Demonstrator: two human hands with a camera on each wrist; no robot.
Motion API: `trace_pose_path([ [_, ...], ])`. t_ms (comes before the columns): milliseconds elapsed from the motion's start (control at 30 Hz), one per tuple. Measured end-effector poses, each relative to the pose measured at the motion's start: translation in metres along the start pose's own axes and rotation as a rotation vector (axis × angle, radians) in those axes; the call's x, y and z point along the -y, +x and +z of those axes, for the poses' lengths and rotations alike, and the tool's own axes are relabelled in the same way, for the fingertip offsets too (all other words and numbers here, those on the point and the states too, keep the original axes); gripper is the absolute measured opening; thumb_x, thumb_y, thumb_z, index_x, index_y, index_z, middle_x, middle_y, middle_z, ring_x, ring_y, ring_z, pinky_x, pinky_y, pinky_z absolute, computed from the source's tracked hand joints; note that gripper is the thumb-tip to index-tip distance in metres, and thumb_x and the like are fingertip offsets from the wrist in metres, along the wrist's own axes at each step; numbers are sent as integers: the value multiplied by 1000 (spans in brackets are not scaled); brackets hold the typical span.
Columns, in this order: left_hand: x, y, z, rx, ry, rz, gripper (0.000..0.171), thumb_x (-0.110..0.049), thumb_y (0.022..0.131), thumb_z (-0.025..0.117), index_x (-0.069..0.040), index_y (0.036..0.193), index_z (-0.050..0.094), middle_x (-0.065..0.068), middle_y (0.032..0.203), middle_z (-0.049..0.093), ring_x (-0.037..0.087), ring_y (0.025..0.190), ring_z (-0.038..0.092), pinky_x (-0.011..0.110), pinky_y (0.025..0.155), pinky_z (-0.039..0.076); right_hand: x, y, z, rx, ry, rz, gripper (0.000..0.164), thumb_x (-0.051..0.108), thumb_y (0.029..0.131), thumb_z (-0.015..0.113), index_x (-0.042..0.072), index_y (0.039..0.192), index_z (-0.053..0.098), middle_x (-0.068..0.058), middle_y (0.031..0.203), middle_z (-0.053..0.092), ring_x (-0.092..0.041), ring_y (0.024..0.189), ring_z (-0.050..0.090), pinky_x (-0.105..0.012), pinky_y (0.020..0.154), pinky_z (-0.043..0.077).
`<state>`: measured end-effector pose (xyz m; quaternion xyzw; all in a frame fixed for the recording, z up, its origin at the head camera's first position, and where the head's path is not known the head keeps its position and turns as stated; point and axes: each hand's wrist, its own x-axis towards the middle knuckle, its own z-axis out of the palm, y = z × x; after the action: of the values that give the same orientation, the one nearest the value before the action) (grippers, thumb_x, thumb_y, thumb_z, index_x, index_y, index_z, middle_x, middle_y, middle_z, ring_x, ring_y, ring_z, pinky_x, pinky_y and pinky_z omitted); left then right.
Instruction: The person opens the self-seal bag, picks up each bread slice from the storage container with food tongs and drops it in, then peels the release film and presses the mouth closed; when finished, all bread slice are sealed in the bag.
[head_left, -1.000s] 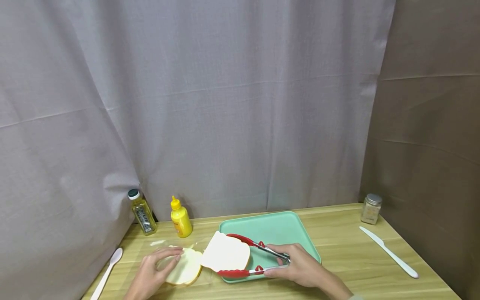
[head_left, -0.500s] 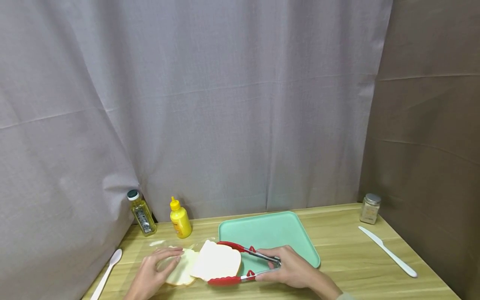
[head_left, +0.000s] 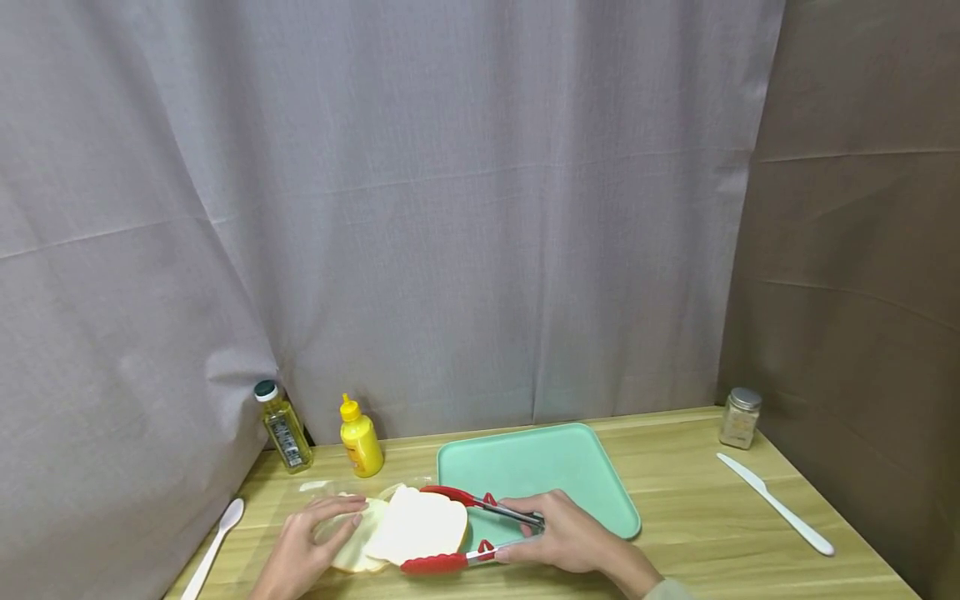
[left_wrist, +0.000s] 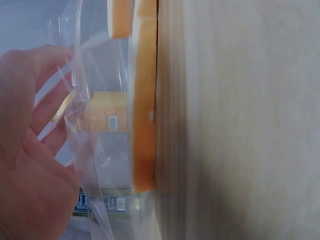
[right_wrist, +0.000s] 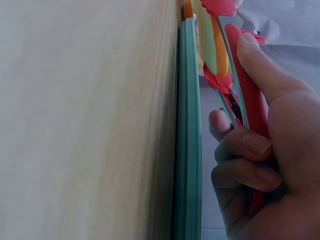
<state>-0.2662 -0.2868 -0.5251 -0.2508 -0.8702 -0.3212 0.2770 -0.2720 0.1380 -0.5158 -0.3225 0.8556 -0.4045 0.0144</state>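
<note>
My right hand [head_left: 555, 533] grips red-and-silver tongs [head_left: 487, 554], seen in the right wrist view with the fingers curled round the red handle [right_wrist: 250, 85]. Between the red tong heads sits a white bread slice [head_left: 420, 525], its left part overlapping another slice [head_left: 356, 546] in the head view. My left hand [head_left: 307, 542] holds the edge of a clear plastic bag [left_wrist: 85, 115]; its fingers bend round the film in the left wrist view. Inside the film, one slice with an orange-brown crust [left_wrist: 142, 105] lies low along the wooden table.
A green tray [head_left: 540, 467] lies right of the bread, under the tongs. Behind stand a yellow squeeze bottle [head_left: 362, 446] and a dark-capped oil bottle [head_left: 287, 433]. A white spoon [head_left: 213, 546] is far left; a white knife [head_left: 780, 508] and a seasoning jar [head_left: 741, 418] are at right.
My right hand has moved left and slightly toward me with the tongs and the bread slice, from over the tray to over the other slice. My left hand has stayed put.
</note>
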Motion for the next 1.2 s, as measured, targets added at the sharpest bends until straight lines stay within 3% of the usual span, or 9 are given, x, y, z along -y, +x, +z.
trace_pose_path([
  [200,0,-2,-2,10,-5,-39,30,-7,88,90,-25,110,85,-8,120,82,19,111,78,0,107,40,1,8,6,10,3,-14,71,58,89,86,18,144,70,17,70,50,8,64,40,-12,57,37],
  [433,0,-3,-2,7,19,-47,28,-10,89,90,-29,108,85,-10,116,83,15,108,79,5,102,49,1,15,9,20,20,-16,67,57,89,86,19,143,72,18,71,53,7,66,45,-14,63,43],
  [933,0,-3,-5,-19,2,-30,31,-2,86,89,-25,107,85,-6,116,83,19,108,79,-1,106,41,-3,15,-2,49,52,28,69,56,90,86,16,144,71,15,75,58,5,70,50,-14,62,43],
  [1200,1,-1,-5,-28,-21,-33,23,-5,91,86,-21,107,85,-7,117,83,26,111,79,0,110,38,-9,7,-18,81,116,69,63,51,91,86,22,145,70,12,75,57,3,67,48,-15,56,39],
])
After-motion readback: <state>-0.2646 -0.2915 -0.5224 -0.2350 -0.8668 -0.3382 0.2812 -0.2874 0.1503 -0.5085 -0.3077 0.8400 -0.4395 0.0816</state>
